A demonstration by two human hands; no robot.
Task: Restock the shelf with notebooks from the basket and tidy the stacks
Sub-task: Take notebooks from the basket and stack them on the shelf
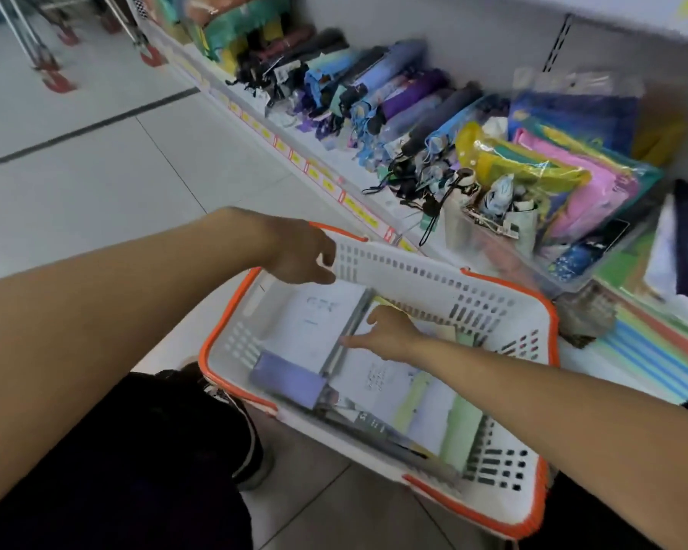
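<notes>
While the floor (76, 172) of pale tiles fills the left side of the view, the low white shelf (334, 152) runs along the wall from the top left toward the right edge, with yellow price tags along its front lip. Folded umbrellas (374, 101) lie packed in a row along the middle of that shelf, and beside them toward the right stand clear-wrapped packs of coloured paper goods (572, 176), too blurred to name more closely. At the shelf's right end lie striped, brightly coloured flat stacks (652, 351).

Against the shelf's front edge sits the white shopping basket (505, 470) with an orange rim, tilted so that its open top faces the camera. Inside it lie the notebooks (374, 379): white-covered ones toward the far left corner, pale green and lilac ones toward the near right wall, and a purple one (285, 377) near the left wall.

The left hand (298, 252) grips the basket's far rim at its left corner, fingers curled over the edge, apart from the notebooks below. The right hand (386, 331) reaches down into the middle of the basket with fingers spread and relaxed, grasping nothing, its fingertips touching or just over the white notebooks; blur hides which. A dark-clothed knee and a shoe (251, 450) sit just left of the basket's near corner.
</notes>
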